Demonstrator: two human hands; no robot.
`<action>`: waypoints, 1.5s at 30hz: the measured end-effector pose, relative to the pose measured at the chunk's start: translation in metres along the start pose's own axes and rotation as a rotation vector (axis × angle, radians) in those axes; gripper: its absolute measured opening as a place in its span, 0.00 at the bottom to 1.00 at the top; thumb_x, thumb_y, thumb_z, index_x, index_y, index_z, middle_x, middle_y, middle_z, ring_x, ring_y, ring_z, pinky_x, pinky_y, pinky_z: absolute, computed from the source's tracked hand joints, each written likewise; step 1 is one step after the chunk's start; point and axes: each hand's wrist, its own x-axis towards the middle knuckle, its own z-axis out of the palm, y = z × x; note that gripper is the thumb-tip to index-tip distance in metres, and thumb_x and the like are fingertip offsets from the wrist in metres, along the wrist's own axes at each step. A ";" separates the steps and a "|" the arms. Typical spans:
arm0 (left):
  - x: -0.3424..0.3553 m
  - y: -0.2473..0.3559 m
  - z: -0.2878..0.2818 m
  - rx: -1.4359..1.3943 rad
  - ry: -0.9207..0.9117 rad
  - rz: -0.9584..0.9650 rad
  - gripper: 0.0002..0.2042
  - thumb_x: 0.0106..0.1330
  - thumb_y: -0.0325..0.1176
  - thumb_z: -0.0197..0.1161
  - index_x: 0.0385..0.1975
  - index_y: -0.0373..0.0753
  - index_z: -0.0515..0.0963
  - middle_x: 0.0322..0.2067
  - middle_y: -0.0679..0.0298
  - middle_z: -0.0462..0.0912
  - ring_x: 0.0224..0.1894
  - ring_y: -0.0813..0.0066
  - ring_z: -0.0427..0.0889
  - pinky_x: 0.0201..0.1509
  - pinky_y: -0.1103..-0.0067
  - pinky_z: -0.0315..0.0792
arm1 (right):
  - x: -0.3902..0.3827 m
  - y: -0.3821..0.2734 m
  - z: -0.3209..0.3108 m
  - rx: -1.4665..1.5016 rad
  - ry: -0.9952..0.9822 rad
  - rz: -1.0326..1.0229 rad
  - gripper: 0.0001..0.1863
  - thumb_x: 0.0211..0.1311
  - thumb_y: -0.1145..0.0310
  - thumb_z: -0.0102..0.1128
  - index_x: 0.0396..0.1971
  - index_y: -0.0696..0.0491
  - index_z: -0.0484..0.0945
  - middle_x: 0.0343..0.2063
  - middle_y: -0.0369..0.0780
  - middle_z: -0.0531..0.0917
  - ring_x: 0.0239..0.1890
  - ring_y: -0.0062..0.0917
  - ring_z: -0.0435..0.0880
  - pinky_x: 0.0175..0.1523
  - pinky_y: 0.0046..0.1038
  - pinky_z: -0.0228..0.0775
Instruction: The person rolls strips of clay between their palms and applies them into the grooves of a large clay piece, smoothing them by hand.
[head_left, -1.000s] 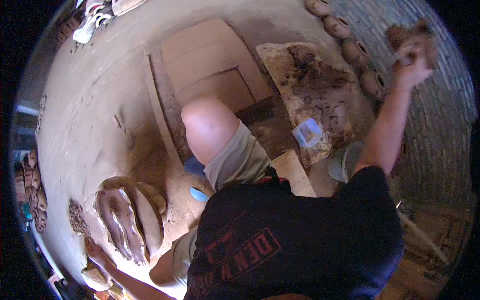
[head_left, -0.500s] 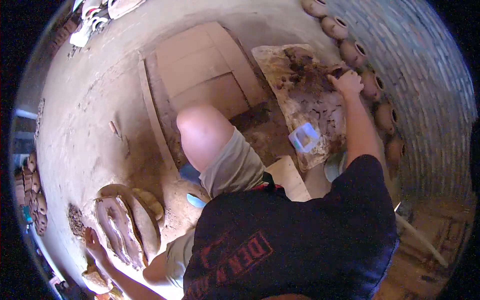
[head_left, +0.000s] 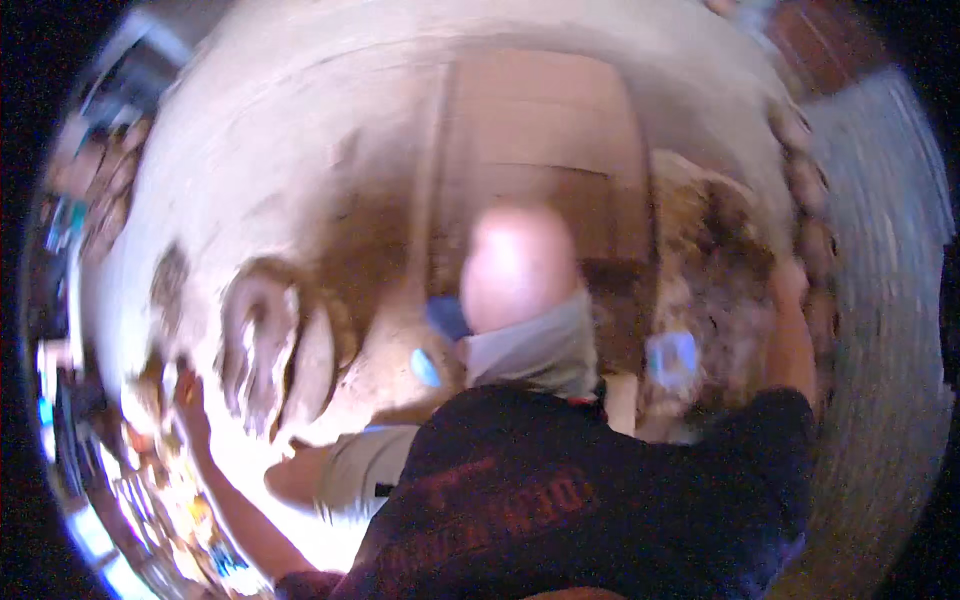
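The whole picture is smeared by motion. At the far left my left hand (head_left: 187,388) hangs beside a round, shallow clay form (head_left: 250,350) with a pale, ragged rim. A pale lump (head_left: 145,400) lies just left of that hand; whether they touch is unclear. My right hand (head_left: 788,283) is stretched out to the right, at the edge of a stained cloth (head_left: 672,200) that carries dark, wet clay (head_left: 730,270). The fingers of both hands are too blurred to read. On the cloth's near part sits a small, clear plastic tub (head_left: 671,360).
Round clay pots (head_left: 815,240) line the brick wall (head_left: 885,300) on the right. Flat cardboard (head_left: 540,110) lies ahead of my bent knee (head_left: 522,262). A light-blue, oval piece (head_left: 425,367) rests left of it. More pots (head_left: 110,190) are stacked at the far left.
The view has swung left, so the cardboard, cloth and tub now appear farther right. My left hand appears higher in the picture, by the pale lump; the right still reaches to the cloth.
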 end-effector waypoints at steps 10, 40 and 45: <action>-0.028 0.013 0.013 0.021 0.118 -0.029 0.22 0.74 0.42 0.68 0.59 0.32 0.81 0.50 0.55 0.89 0.54 0.70 0.87 0.61 0.72 0.78 | -0.024 -0.099 -0.001 0.283 0.116 0.046 0.24 0.77 0.57 0.49 0.52 0.65 0.80 0.51 0.53 0.81 0.56 0.43 0.81 0.55 0.44 0.77; -0.118 0.237 0.161 -1.844 -0.301 -0.160 0.24 0.83 0.37 0.52 0.73 0.34 0.62 0.56 0.47 0.84 0.58 0.60 0.84 0.62 0.68 0.79 | -0.341 -0.551 -0.536 1.476 0.466 -1.481 0.58 0.66 0.19 0.36 0.69 0.62 0.70 0.72 0.58 0.64 0.77 0.60 0.55 0.79 0.59 0.44; -0.132 0.266 0.151 -1.840 -0.100 0.083 0.46 0.77 0.72 0.30 0.83 0.42 0.39 0.83 0.57 0.40 0.84 0.60 0.39 0.85 0.64 0.38 | -0.406 -0.584 -0.528 1.606 -0.018 -1.812 0.65 0.62 0.14 0.27 0.81 0.56 0.50 0.81 0.58 0.46 0.83 0.54 0.36 0.81 0.58 0.27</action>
